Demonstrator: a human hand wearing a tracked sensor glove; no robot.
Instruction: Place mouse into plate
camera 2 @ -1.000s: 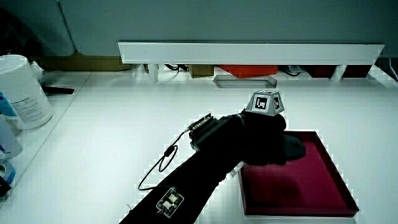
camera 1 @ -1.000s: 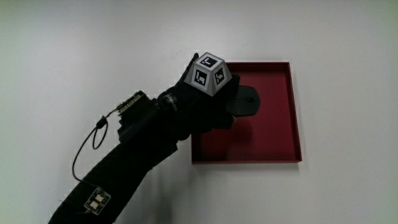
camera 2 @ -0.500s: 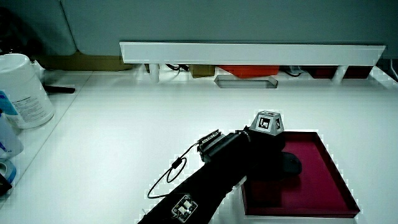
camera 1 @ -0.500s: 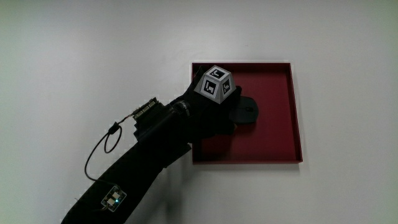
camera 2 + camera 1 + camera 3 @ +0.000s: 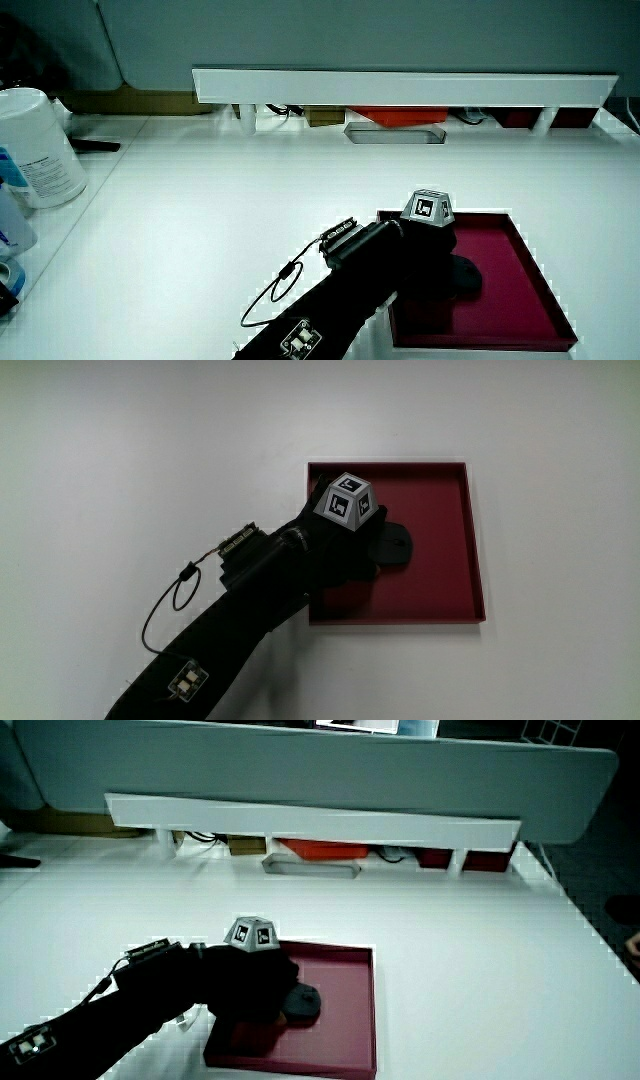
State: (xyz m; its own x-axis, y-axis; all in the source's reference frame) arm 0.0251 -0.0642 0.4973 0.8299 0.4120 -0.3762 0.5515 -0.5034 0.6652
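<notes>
A white table (image 5: 200,200) is seen in all views, evenly lit with a pale, matte surface. In both side views it is bounded by a low white partition (image 5: 400,83), raised on short feet, under which an orange object (image 5: 320,849) and a flat grey tray (image 5: 393,132) are glimpsed. A grey-blue wall panel (image 5: 300,770) is seen above the partition, and a white canister (image 5: 35,150) is stood at the table's edge.

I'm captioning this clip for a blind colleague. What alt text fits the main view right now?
Seen from above, a black-gloved hand with a small patterned cube on its back holds a dark mouse low over, or on, the floor of a square red plate on a white table. The forearm reaches in from the person's side, trailing a thin cable loop.
</notes>
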